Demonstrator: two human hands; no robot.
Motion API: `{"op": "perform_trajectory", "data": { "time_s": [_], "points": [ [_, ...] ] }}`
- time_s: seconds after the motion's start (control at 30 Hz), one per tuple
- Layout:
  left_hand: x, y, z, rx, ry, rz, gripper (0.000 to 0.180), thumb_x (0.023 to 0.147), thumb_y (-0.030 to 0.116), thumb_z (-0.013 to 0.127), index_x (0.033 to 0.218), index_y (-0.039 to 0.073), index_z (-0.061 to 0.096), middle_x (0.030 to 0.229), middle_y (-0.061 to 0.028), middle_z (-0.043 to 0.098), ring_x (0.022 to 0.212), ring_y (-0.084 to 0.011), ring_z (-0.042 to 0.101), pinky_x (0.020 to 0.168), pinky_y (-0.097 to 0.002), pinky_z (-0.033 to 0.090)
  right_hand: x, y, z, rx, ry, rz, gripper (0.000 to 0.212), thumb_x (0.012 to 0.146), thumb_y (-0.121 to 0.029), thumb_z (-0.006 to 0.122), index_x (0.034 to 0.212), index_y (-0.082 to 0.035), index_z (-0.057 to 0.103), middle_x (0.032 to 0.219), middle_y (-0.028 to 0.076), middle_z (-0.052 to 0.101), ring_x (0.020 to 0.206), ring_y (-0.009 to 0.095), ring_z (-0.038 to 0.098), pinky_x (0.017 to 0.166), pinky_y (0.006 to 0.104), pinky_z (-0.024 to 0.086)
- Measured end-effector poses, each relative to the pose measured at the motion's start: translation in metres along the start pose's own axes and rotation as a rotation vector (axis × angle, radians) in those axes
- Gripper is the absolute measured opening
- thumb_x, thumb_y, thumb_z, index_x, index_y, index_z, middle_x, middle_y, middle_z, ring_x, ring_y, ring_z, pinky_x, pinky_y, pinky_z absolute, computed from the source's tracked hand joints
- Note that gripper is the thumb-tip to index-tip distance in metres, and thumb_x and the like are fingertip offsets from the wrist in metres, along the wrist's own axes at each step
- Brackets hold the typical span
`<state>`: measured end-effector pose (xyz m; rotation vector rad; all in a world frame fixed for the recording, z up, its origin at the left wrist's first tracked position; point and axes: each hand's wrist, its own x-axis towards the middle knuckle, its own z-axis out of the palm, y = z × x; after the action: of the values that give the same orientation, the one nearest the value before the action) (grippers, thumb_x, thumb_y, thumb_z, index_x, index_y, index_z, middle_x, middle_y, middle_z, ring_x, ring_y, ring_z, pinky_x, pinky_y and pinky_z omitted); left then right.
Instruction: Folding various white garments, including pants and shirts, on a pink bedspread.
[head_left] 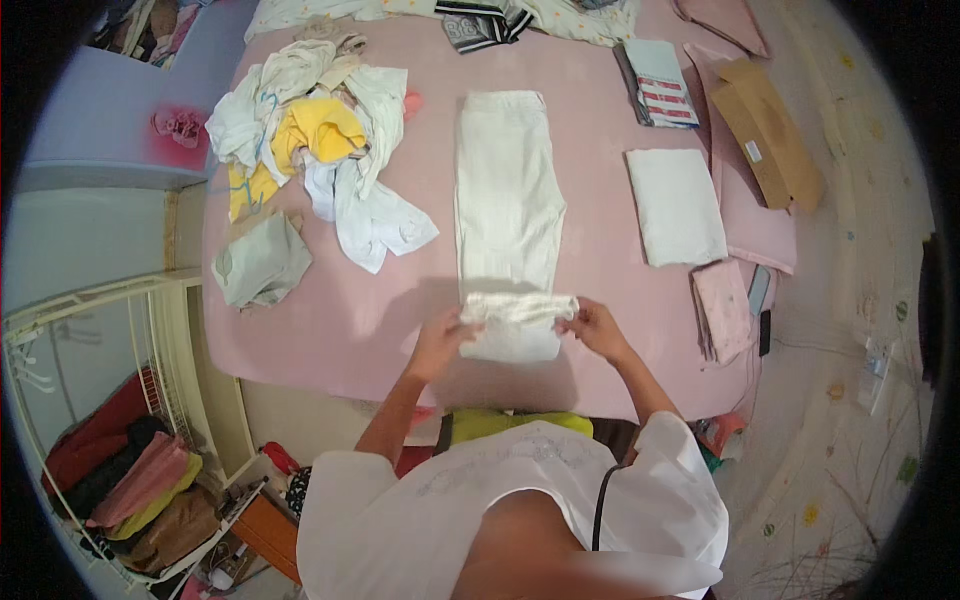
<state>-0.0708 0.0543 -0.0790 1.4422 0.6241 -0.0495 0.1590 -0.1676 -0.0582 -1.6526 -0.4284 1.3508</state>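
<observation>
White trousers (508, 190) lie lengthwise on the pink bed sheet (400, 330), waistband at the far end and one leg laid over the other. Their near end is turned up, and the hem makes a raised edge between my hands. My left hand (440, 340) grips the left side of this hem, its fingertips partly hidden by the cloth. On the opposite side, my right hand (592, 328) pinches the hem's right corner between thumb and fingers.
A heap of white and yellow clothes (320, 130) with hangers fills the bed's far left, a grey-green garment (264, 262) beside it. Folded white cloth (676, 207), a pink folded garment (722, 312) and a cardboard piece (765, 135) line the right. A white rack (100, 300) stands left.
</observation>
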Motion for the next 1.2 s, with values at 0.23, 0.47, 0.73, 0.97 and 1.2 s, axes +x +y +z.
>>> {"op": "perform_trajectory", "data": {
  "time_s": [0.23, 0.47, 0.73, 0.97, 1.2],
  "points": [
    [0.215, 0.047, -0.04, -0.237, 0.296, -0.15, 0.028, 0.096, 0.025, 0.063, 0.106, -0.001, 0.06, 0.091, -0.0136, 0.069, 0.073, -0.0215, 0.071, 0.061, -0.0288, 0.056, 0.192, -0.051, -0.048, 0.01, 0.507, -0.104, 0.025, 0.089, -0.02, 0.067, 0.104, 0.001, 0.067, 0.075, 0.003, 0.065, 0.066, 0.009, 0.06, 0.061, 0.0256, 0.047],
    [0.359, 0.077, -0.081, -0.25, 0.357, -0.014, 0.029, 0.097, 0.027, 0.061, 0.111, 0.002, 0.058, 0.092, -0.0134, 0.07, 0.069, -0.0215, 0.071, 0.055, -0.0273, 0.053, 0.321, -0.105, -0.09, -0.047, 0.696, -0.213, 0.023, 0.087, -0.019, 0.067, 0.101, 0.0, 0.068, 0.066, 0.008, 0.066, 0.06, 0.015, 0.062, 0.06, 0.0295, 0.048],
    [0.397, 0.073, -0.064, 0.203, 0.597, 0.279, 0.037, 0.096, 0.02, 0.057, 0.13, 0.005, 0.055, 0.117, -0.0158, 0.065, 0.099, -0.0283, 0.067, 0.075, -0.0383, 0.052, 0.368, -0.112, -0.086, -0.457, 0.927, -0.42, 0.05, 0.09, -0.02, 0.06, 0.137, -0.006, 0.047, 0.118, 0.02, 0.061, 0.106, 0.035, 0.06, 0.089, 0.0433, 0.048],
    [0.405, 0.037, -0.044, 1.326, 0.56, 0.484, 0.049, 0.095, 0.034, 0.052, 0.143, 0.027, 0.049, 0.153, -0.0067, 0.039, 0.142, -0.0302, 0.033, 0.107, -0.0657, 0.025, 0.388, -0.068, -0.055, -1.19, 0.819, -0.527, 0.053, 0.096, -0.032, 0.048, 0.148, -0.021, 0.04, 0.155, 0.011, 0.033, 0.143, 0.039, 0.027, 0.106, 0.0662, 0.026],
    [0.394, 0.032, -0.054, 1.414, 0.524, 0.432, 0.05, 0.096, 0.038, 0.049, 0.146, 0.028, 0.044, 0.154, -0.0068, 0.037, 0.142, -0.033, 0.031, 0.105, -0.0746, 0.018, 0.373, -0.069, -0.05, -1.154, 0.888, -0.398, 0.051, 0.095, -0.036, 0.051, 0.143, -0.023, 0.047, 0.154, 0.01, 0.036, 0.143, 0.036, 0.028, 0.11, 0.0662, 0.023]
  ]
}}
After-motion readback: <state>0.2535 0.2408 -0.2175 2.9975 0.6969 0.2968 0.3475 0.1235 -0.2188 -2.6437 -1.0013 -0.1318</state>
